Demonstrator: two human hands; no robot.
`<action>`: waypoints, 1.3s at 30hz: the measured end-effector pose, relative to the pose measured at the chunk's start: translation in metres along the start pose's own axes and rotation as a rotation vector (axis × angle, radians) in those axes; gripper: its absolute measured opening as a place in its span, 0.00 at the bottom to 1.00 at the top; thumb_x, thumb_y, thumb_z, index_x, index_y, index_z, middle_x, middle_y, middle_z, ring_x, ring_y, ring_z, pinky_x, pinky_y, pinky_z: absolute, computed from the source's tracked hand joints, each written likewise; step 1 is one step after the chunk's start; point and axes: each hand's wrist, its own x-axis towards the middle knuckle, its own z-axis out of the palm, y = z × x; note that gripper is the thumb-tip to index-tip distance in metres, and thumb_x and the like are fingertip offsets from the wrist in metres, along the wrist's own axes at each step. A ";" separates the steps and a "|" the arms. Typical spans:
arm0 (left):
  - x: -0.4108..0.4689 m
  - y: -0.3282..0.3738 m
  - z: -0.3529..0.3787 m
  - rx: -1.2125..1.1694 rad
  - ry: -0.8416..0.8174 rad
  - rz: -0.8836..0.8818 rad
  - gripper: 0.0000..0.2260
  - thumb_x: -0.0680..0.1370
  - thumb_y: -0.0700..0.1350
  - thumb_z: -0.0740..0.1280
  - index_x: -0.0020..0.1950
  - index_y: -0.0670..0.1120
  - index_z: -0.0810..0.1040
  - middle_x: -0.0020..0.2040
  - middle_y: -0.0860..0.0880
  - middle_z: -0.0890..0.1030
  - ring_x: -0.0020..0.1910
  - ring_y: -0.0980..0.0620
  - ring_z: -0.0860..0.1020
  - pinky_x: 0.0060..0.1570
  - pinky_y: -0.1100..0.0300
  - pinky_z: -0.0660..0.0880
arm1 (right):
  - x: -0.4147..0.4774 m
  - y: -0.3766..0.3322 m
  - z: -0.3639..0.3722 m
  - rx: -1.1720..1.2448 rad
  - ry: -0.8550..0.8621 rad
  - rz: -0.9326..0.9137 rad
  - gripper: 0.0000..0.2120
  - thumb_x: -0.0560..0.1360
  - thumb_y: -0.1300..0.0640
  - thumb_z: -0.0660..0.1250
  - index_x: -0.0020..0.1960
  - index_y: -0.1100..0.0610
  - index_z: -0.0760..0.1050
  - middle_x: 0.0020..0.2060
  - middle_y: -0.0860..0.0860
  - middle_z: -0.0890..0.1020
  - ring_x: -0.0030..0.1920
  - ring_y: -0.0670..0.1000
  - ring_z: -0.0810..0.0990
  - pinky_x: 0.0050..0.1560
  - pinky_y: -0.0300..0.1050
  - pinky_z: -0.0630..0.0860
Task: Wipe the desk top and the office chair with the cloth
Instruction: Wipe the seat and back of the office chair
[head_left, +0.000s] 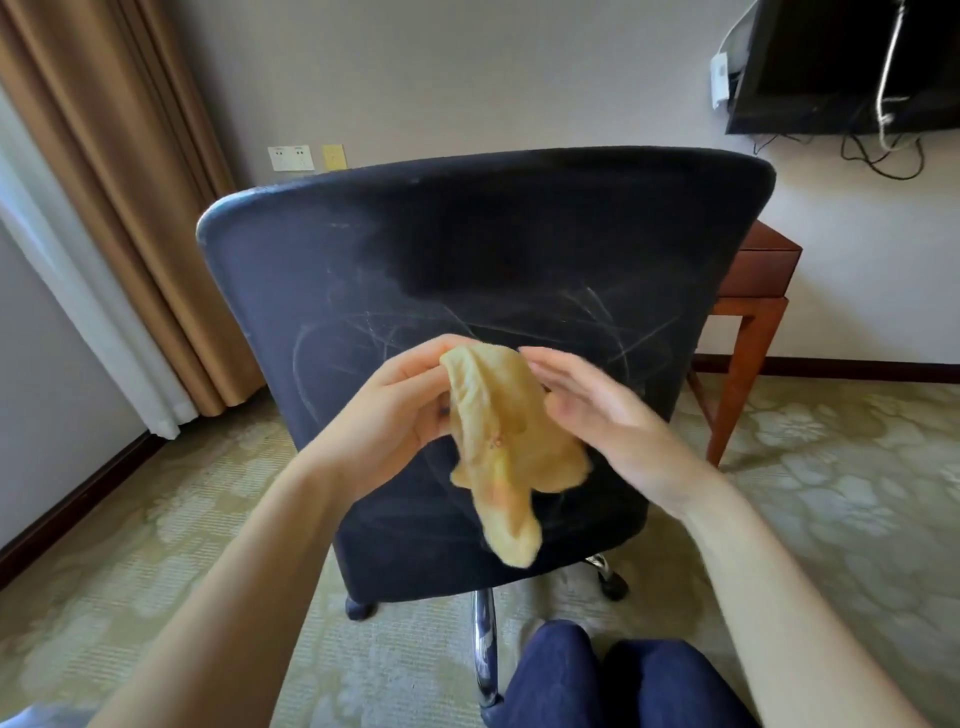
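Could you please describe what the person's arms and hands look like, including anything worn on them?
The left forearm and right forearm are bare as far as the view shows. The left hand and right hand wear no gloves, and I see no rings, watch or bracelet. A pale blue patch in the bottom left corner may be a sleeve; I cannot tell.

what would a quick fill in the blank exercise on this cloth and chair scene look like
1. The left hand grips the top of a ____ cloth.
2. The cloth hangs in front of the back of a dark office ____.
3. The wooden desk shows at the picture's ____ side.
Missing words: yellow; chair; right.
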 end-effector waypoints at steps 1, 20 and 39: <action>0.002 0.001 0.002 -0.011 -0.051 -0.011 0.10 0.78 0.44 0.62 0.55 0.42 0.79 0.48 0.41 0.80 0.46 0.44 0.79 0.44 0.53 0.77 | 0.004 0.002 0.009 0.066 -0.029 -0.008 0.26 0.67 0.35 0.69 0.63 0.38 0.72 0.61 0.40 0.78 0.62 0.39 0.75 0.57 0.33 0.73; -0.005 0.031 -0.048 1.611 0.645 0.516 0.31 0.73 0.49 0.65 0.75 0.47 0.61 0.75 0.42 0.55 0.75 0.39 0.49 0.72 0.44 0.45 | 0.063 -0.001 0.007 0.495 1.243 -0.259 0.16 0.80 0.48 0.59 0.66 0.37 0.64 0.66 0.43 0.70 0.63 0.45 0.73 0.62 0.46 0.73; -0.004 0.062 -0.120 1.233 0.546 0.389 0.42 0.63 0.25 0.62 0.75 0.47 0.60 0.68 0.46 0.61 0.66 0.51 0.56 0.66 0.58 0.53 | 0.175 0.034 0.146 -1.103 0.818 -0.949 0.12 0.74 0.58 0.68 0.53 0.44 0.82 0.50 0.43 0.82 0.37 0.52 0.70 0.39 0.47 0.70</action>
